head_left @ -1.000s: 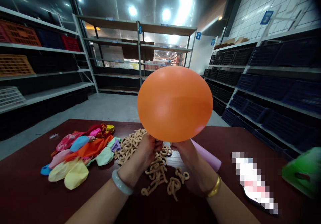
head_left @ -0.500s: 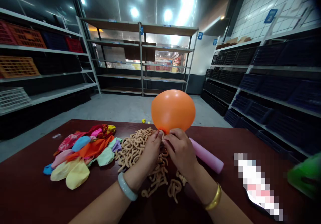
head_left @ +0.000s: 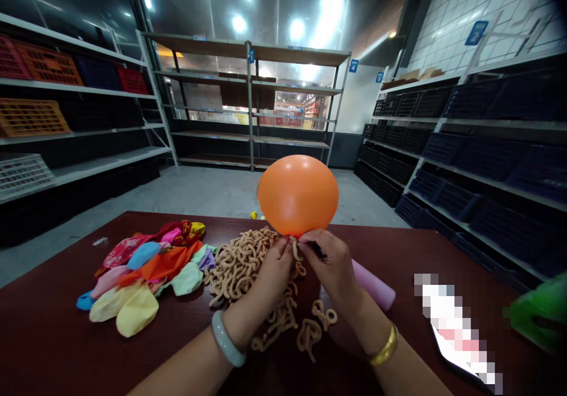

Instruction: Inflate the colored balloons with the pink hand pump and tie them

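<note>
An inflated orange balloon (head_left: 297, 195) stands above the table, its neck low between my two hands. My left hand (head_left: 274, 275) pinches the neck with thumb and finger. My right hand (head_left: 334, 269) is closed, its fingertips at the right side of the neck. A short tan strand (head_left: 295, 249) hangs by the fingertips; whether it is tied round the neck I cannot tell. Below and left of my hands lies a heap of tan, curly, cord-like loops (head_left: 241, 263). Behind my right hand lies a pink-purple cylinder (head_left: 375, 286), partly hidden.
A pile of limp coloured balloons (head_left: 166, 260) lies left on the dark red table (head_left: 186, 354). At right are a blurred-out flat object (head_left: 458, 331) and something green (head_left: 538, 313). Shelves with crates (head_left: 478, 153) line the sides; a rack (head_left: 250, 97) stands behind.
The balloon has shifted slightly left and up. My hands have drawn a little apart, and the tan strand now shows between them.
</note>
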`<state>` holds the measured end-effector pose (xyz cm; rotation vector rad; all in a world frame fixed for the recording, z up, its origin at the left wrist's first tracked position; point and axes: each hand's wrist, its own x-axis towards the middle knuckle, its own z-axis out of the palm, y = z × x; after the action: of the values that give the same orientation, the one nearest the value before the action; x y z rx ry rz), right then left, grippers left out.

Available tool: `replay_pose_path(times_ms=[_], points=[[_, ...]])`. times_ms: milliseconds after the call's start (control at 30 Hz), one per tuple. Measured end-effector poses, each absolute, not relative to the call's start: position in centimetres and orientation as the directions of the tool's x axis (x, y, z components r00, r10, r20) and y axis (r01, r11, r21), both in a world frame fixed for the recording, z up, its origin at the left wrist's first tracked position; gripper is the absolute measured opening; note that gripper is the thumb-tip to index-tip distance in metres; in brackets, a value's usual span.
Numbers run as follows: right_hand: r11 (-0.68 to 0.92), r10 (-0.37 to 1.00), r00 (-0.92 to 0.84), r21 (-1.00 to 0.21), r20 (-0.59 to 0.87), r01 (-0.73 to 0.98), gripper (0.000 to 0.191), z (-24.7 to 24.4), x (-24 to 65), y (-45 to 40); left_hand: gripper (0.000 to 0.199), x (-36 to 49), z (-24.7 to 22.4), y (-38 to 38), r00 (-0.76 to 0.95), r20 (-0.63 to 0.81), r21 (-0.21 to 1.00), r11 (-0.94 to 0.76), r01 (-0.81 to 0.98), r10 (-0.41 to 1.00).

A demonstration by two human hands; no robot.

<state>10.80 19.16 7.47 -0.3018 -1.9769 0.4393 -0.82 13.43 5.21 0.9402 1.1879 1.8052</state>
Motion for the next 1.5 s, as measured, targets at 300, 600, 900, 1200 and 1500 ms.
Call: replay_pose_path(times_ms=[300,600,900,1200,1500], points=[[0.715,0.623,-0.437,-0.699,0.649,-0.018,0.003,7.3,10.6,19.8,0.020,-1.9,5.3,12.9,-0.389,0.424,0.864,-0.236,0.445,0.818],[0.733,0.648,-0.447,-0.665,0.616,0.147,0.008,7.6,10.6,19.4,0.021,-1.8,4.5,13.5,-0.330,0.458,0.846,-0.290,0.448,0.826],[0.919,0.390,-0.414,-0.314,0.823,0.240,0.013,7.1,10.6,18.7,0.020,-1.4,4.9,12.9,-0.357,0.422,0.901,-0.340,0.271,0.833],[0.917,0.399,-0.435,-0.360,0.807,0.172,0.010,7.6,11.0,18.6,0.021,-1.8,4.6,13.1,-0.355,0.420,0.901,-0.337,0.274,0.835],[0.852,0.515,-0.450,-0.490,0.729,0.181,0.006,7.6,10.8,18.8,0.022,-1.8,5.3,12.8,-0.278,0.497,0.838,-0.371,0.401,0.822]])
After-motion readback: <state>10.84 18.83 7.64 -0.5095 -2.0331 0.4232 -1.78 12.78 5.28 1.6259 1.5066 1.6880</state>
